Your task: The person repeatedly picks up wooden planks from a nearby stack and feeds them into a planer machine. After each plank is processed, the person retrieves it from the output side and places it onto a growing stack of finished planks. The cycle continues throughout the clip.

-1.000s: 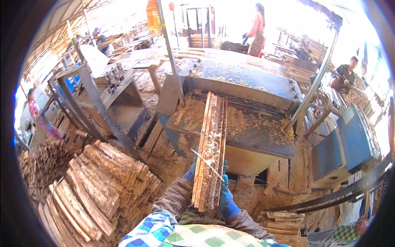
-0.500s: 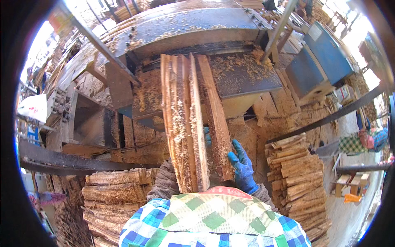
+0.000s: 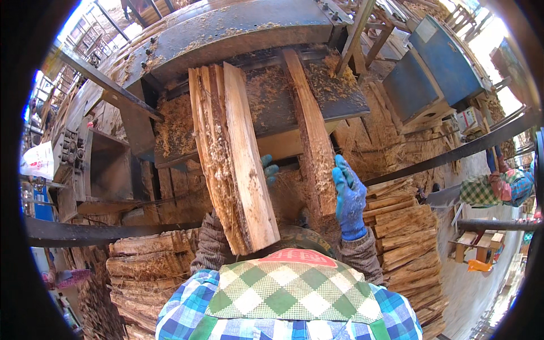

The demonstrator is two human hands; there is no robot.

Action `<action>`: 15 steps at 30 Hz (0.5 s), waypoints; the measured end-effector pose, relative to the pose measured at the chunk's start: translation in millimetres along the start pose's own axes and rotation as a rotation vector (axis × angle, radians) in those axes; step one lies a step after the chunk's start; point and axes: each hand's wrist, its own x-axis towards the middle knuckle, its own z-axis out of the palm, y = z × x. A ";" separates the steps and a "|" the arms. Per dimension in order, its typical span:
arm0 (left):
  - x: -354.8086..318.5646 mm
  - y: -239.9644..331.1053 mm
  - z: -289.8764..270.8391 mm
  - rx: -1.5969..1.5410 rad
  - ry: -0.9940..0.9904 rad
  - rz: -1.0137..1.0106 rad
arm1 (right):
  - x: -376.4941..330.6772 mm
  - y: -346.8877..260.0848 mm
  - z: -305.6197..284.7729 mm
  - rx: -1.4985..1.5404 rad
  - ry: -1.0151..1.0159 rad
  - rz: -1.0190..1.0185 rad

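Two rough wooden boards (image 3: 249,164), side by side and dusted with sawdust, lean between the machine bed and my body. Blue-gloved fingers of my left hand (image 3: 270,169) curl around their right edge from beneath; the rest of that hand is hidden under the wood. A separate plank (image 3: 310,122) with a dark, rough side lies to the right, its far end at the machine's slot. Against the near right edge of this plank lies my right hand (image 3: 350,195), also blue-gloved, its fingers stretched upward along the wood.
The machine's metal bed (image 3: 340,105) carries sawdust and shavings below a blue-grey housing (image 3: 243,31). Stacks of boards stand at left (image 3: 153,272) and right (image 3: 405,238). Dark curved rails (image 3: 453,153) flank me. Beyond, at right, are a blue cabinet (image 3: 447,62) and another person (image 3: 498,184).
The right plank has moved forward toward the machine and away from the other boards. The left boards have turned, showing a broad pale face. My right hand has shifted up and right.
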 end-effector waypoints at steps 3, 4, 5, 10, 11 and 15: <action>13.7 -3.2 2.1 0.474 0.304 0.278 | 20.8 -4.7 -5.7 0.053 -0.016 -0.001; 20.3 -1.8 2.0 0.415 0.277 0.262 | 26.0 -6.0 -8.1 0.045 -0.015 0.014; 22.8 -1.9 2.1 0.354 0.250 0.245 | 30.7 -6.7 -11.1 0.040 -0.021 0.019; 28.2 3.3 -3.8 0.361 0.210 0.168 | 47.0 -0.8 -17.6 -0.104 -0.021 0.006; 26.3 3.5 -5.5 0.447 0.182 0.217 | 53.2 2.3 -15.0 -0.180 -0.012 -0.012; 23.8 3.1 -14.3 0.301 0.256 0.209 | 94.0 15.8 10.4 -0.485 0.077 -0.306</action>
